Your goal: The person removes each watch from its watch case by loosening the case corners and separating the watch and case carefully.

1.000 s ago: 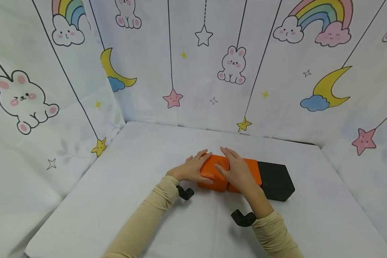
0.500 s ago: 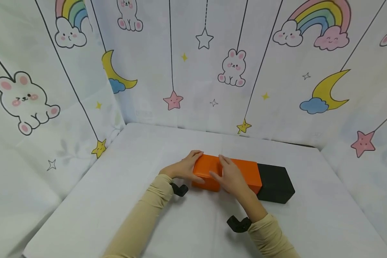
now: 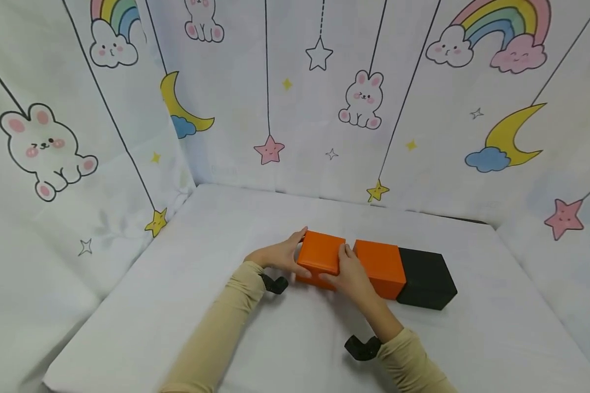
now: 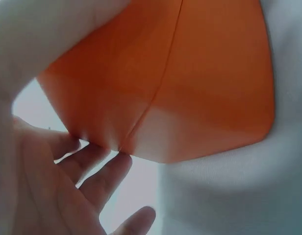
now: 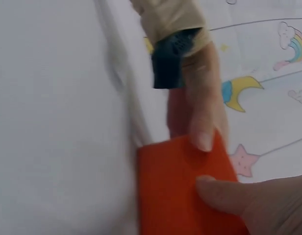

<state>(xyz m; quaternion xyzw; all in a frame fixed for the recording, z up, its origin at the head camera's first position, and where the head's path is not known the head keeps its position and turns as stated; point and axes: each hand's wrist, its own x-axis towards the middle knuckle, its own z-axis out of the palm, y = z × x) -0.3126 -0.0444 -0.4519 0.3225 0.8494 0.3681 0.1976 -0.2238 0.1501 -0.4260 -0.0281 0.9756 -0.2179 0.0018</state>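
An orange box is between my two hands at the middle of the table. My left hand grips its left side, thumb on the front face; in the left wrist view, the fingertips touch the box's edge. My right hand holds the right side, its thumb on the front face in the right wrist view, where the orange box also shows. Right of a narrow gap stands a second orange box, against a black box. Whether the held box is off the table cannot be told.
White cloth covers the table. A printed curtain with rabbits, stars and rainbows rises behind it and along the sides. Each wrist bears a black device, such as the right wrist camera.
The left orange box has shifted left, and the gap to the second orange box has widened. My right hand has come down from above the boxes to the left box's right side.
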